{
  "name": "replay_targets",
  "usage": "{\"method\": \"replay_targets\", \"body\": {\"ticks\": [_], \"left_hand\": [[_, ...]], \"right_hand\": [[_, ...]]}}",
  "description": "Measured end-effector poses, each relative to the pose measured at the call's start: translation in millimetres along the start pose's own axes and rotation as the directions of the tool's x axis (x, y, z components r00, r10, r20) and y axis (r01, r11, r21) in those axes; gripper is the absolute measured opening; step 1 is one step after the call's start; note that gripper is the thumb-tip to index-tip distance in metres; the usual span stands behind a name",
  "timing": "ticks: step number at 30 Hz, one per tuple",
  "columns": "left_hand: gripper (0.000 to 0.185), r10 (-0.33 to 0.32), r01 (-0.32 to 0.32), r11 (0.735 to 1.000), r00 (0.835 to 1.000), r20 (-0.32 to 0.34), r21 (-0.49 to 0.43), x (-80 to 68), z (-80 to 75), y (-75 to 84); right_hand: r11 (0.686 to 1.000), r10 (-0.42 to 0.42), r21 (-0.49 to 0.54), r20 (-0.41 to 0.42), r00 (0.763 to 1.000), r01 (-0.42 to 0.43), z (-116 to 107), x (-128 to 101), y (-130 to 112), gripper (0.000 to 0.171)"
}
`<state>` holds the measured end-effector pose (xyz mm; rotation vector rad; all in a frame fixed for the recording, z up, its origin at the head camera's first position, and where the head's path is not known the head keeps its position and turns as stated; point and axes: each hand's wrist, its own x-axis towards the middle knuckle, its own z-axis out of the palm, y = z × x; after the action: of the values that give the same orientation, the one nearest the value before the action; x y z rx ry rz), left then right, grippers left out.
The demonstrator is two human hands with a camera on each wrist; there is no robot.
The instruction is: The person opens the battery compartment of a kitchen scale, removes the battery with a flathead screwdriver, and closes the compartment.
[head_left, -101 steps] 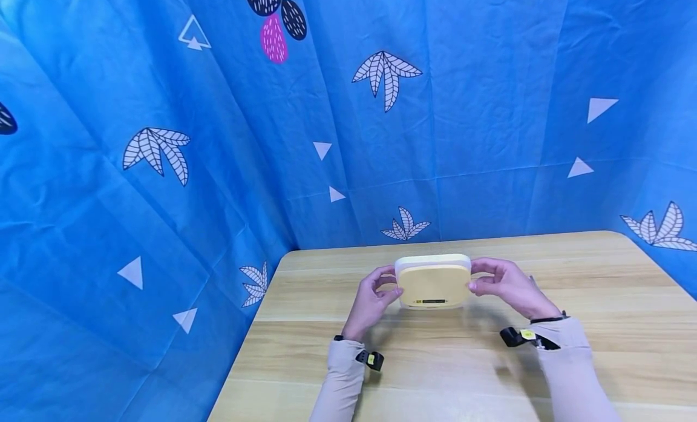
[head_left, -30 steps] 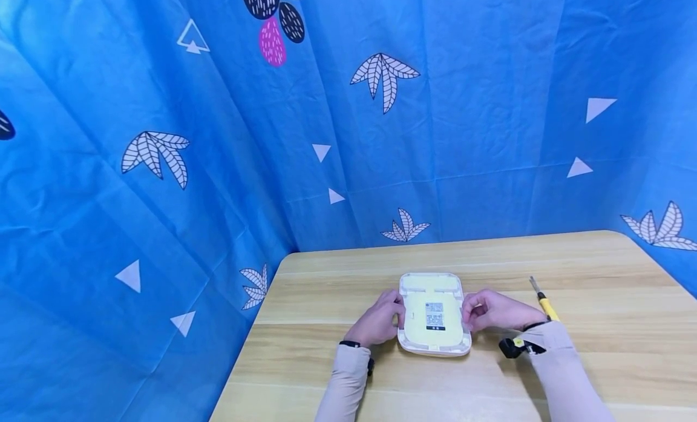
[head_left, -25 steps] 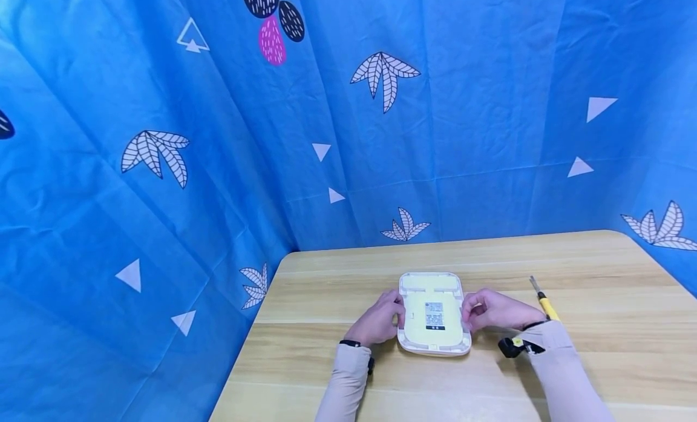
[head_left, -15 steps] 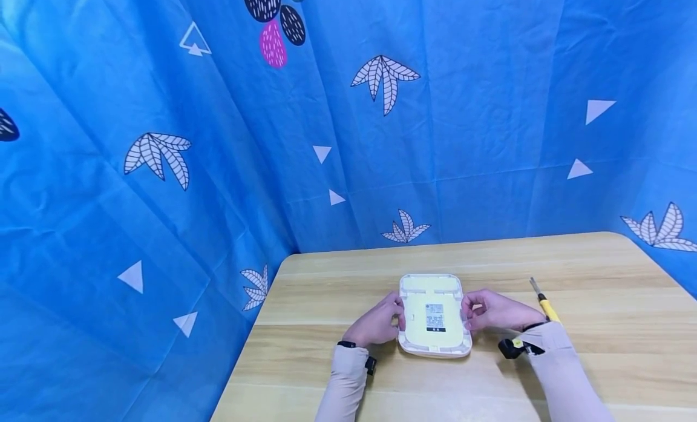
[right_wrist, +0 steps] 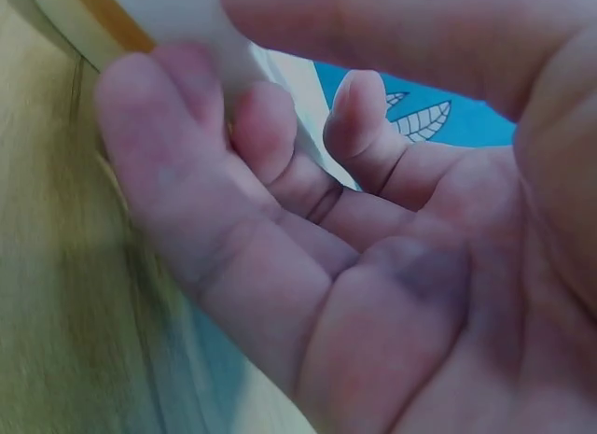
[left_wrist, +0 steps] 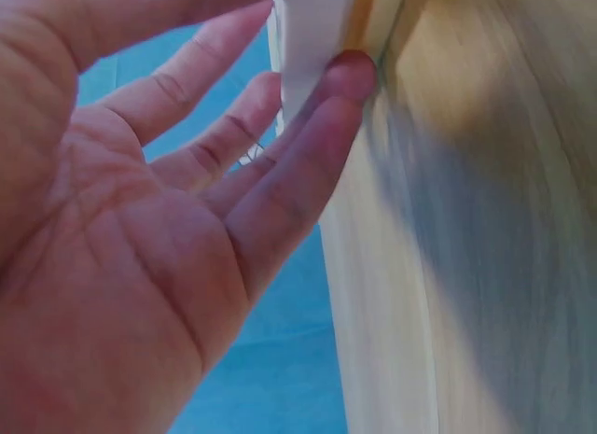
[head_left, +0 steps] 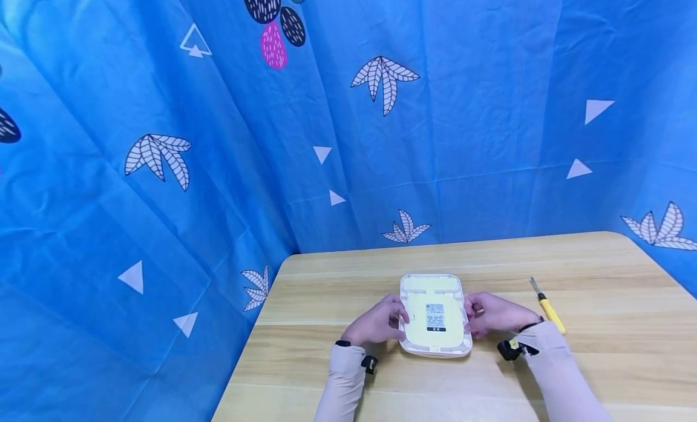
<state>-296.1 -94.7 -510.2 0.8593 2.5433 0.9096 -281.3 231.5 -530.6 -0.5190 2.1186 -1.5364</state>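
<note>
A rounded white plastic device point(head_left: 434, 283) with a pale yellow panel lies on the wooden table, a printed label point(head_left: 435, 317) facing up. My left hand point(head_left: 376, 322) holds its left side, with a fingertip over the upper edge. In the left wrist view the fingers point(left_wrist: 294, 173) bend against the white side wall point(left_wrist: 317, 33), beside an orange stripe. Across from it, my right hand point(head_left: 495, 315) holds the right side. The right wrist view shows curled fingertips point(right_wrist: 145, 117) at the device's lower edge, the thumb point(right_wrist: 392, 28) above them.
A screwdriver point(head_left: 551, 312) with a yellow handle lies on the table point(head_left: 626, 325) to the right of my right hand. Blue patterned cloth point(head_left: 479, 137) hangs behind the table and along its left side.
The device was held up, tilted on edge, and now lies flat, label side up. Lately both hands have shifted slightly at its sides, and the right forearm has uncovered the screwdriver's handle.
</note>
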Motion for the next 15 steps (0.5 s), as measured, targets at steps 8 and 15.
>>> {"method": "replay_targets", "body": {"ticks": [8, 15], "left_hand": [[0.024, 0.030, -0.030, 1.000, 0.999, 0.019, -0.001, -6.0, -2.5, 0.5], [0.035, -0.020, 0.023, 0.982, 1.000, 0.018, -0.187, -7.7, -5.4, -9.2]], "right_hand": [[1.000, 0.012, 0.000, -0.024, 1.000, -0.012, 4.0, -3.8, 1.9, 0.033], [0.998, 0.033, 0.051, -0.087, 0.996, -0.028, 9.1, -7.4, 1.0, 0.035]]}}
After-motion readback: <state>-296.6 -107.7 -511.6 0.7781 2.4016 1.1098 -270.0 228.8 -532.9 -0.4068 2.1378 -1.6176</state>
